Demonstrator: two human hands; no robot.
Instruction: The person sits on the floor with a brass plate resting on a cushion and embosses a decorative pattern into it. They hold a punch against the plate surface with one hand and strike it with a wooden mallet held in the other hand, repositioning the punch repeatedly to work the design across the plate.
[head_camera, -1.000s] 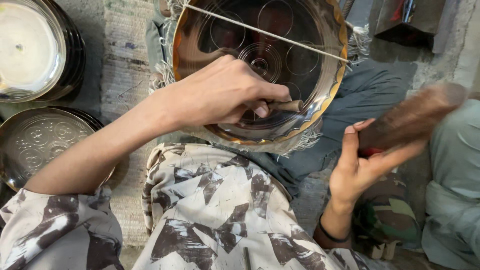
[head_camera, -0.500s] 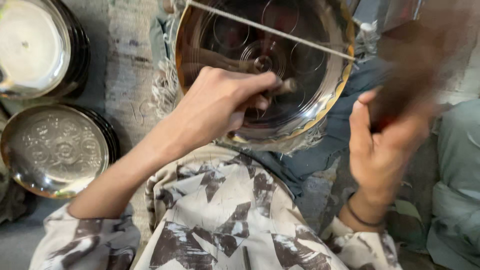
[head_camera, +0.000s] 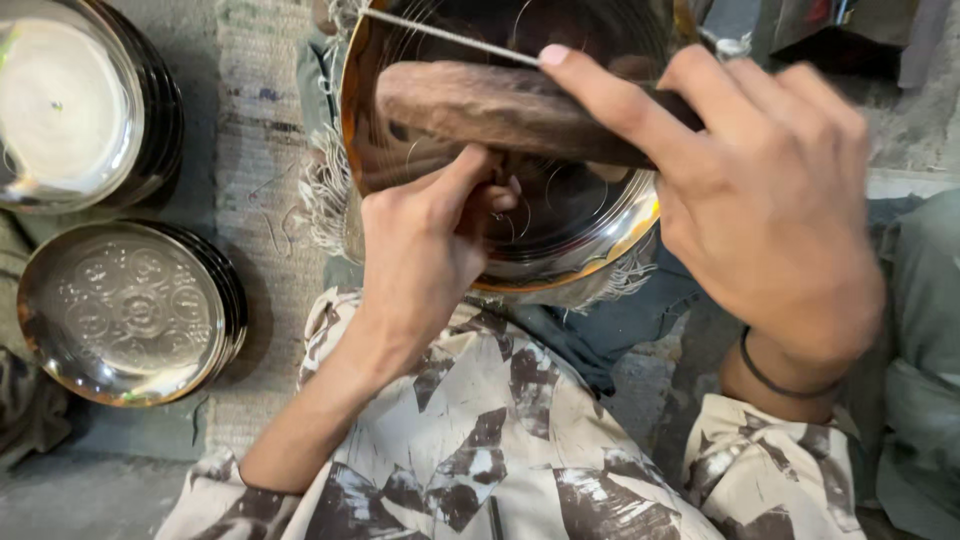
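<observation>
my left hand (head_camera: 430, 250) is curled tight around a small punch tool (head_camera: 497, 190), its tip pressed on the inner face of the shiny metal plate (head_camera: 590, 225) that rests on my lap. the fingers hide most of the tool, so i cannot tell its exact shape. my right hand (head_camera: 760, 190) is wrapped around a worn wooden mallet (head_camera: 480, 105), held just above the left fist – thumb stretched along the top of the wood.

the plate sits straight ahead of both hands, tilted a little toward me, with frayed cloth (head_camera: 320, 190) under its near-left rim. faint circles are already marked on its surface beside the tool tip.

notes for doing this strike well, as i judge it – keep the tool upright on the mark, knuckles braced against the plate so it can't skate on the polished metal. the mallet should land square on the tool's head, not on my thumb, which sits very near. light, even blows suit thin metal.

off to the left of my left forearm: an embossed plate stack (head_camera: 125, 310), and beyond it a plain plate stack (head_camera: 80, 110).
</observation>
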